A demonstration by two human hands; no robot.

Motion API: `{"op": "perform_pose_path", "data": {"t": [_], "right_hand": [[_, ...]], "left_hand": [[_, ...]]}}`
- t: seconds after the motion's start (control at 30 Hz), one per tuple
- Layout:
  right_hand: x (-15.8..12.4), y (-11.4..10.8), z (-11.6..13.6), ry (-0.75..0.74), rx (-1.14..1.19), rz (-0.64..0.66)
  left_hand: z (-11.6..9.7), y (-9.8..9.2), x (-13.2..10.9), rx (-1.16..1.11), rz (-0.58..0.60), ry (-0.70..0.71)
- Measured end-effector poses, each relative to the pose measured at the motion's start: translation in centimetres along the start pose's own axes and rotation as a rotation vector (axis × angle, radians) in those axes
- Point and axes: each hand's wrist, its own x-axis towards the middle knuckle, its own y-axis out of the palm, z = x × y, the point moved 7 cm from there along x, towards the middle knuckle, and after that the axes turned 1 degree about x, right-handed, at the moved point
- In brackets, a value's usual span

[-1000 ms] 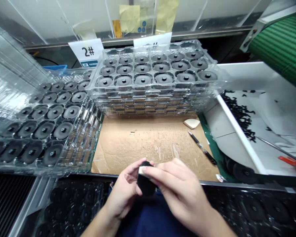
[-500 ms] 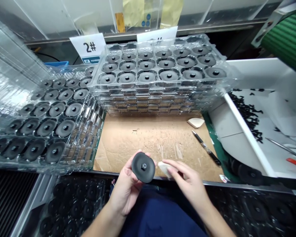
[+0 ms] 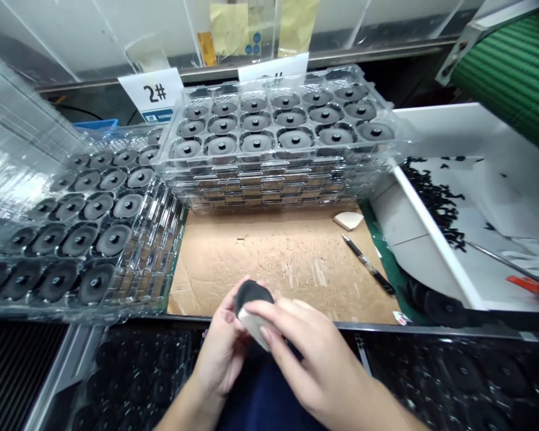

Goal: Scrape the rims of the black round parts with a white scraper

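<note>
My left hand (image 3: 220,353) is closed round a black round disc (image 3: 251,292), held up just in front of the bench's near edge. My right hand (image 3: 305,359) pinches a small white pad (image 3: 254,324) and presses it against the lower face of the disc, covering most of it. Both hands sit low in the middle, above my dark blue lap.
A brown cardboard sheet (image 3: 278,257) covers the bench, with a black pen (image 3: 368,272) and a white wedge (image 3: 349,220) on it. Stacked clear trays of black discs stand behind (image 3: 278,137) and at the left (image 3: 72,227). A white bin (image 3: 435,227) with small black parts is at the right.
Half a second ago the disc faced up with the pad held beside it. Now my right hand has brought the pad back over the disc's face.
</note>
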Motion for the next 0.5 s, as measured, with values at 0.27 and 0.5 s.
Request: {"op": "perform_pose_path", "data": {"t": [0.27, 0.5], "right_hand": [[0.0, -0.7, 0.1, -0.067, 0.016, -0.114], [-0.9, -2.5, -1.2, 0.08, -0.263, -0.06]], "left_hand": [[0.1, 1.1, -0.1, -0.034, 0.132, -0.023], [0.1, 0.9, -0.3, -0.042, 0.125, -0.059]]}}
